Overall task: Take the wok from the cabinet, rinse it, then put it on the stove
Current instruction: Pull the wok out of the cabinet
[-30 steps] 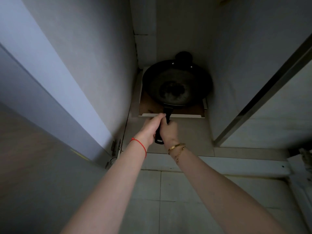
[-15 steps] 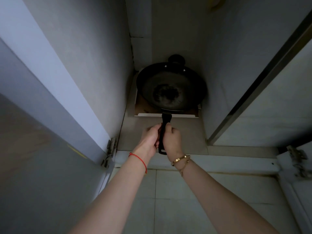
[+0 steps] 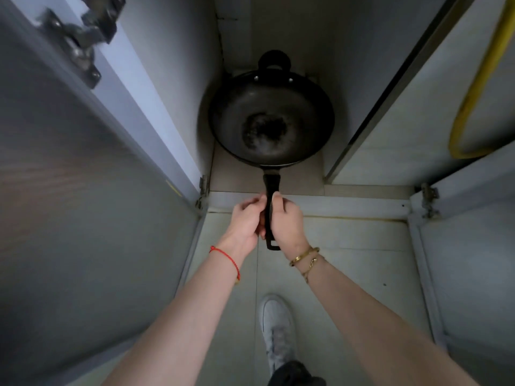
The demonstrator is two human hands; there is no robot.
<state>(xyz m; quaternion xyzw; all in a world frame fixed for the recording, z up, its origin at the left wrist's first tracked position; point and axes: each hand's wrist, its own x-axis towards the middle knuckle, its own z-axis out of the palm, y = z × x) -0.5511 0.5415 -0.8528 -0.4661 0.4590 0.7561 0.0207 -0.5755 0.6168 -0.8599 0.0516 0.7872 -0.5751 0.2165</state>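
Observation:
A black wok (image 3: 271, 118) with a long straight handle and a small loop handle at its far rim is held level over the low cabinet's floor (image 3: 306, 174), between the cabinet's side walls. Its bowl is empty, with a dull grey patch in the middle. My left hand (image 3: 246, 222) and my right hand (image 3: 287, 222) are both wrapped around the long handle, one on each side, just outside the cabinet's front edge. The handle's end sticks out below my hands.
The open left cabinet door (image 3: 83, 190) with its hinge (image 3: 76, 40) stands close on the left. Another open door (image 3: 471, 274) stands at the right. A yellow hose (image 3: 473, 87) curves inside the right compartment. My white shoe (image 3: 278, 330) is on the tiled floor below.
Both hands have pulled the wok back toward me, off the brown board and toward the cabinet's front edge. The view has drawn back and down, and my shoe has come into sight.

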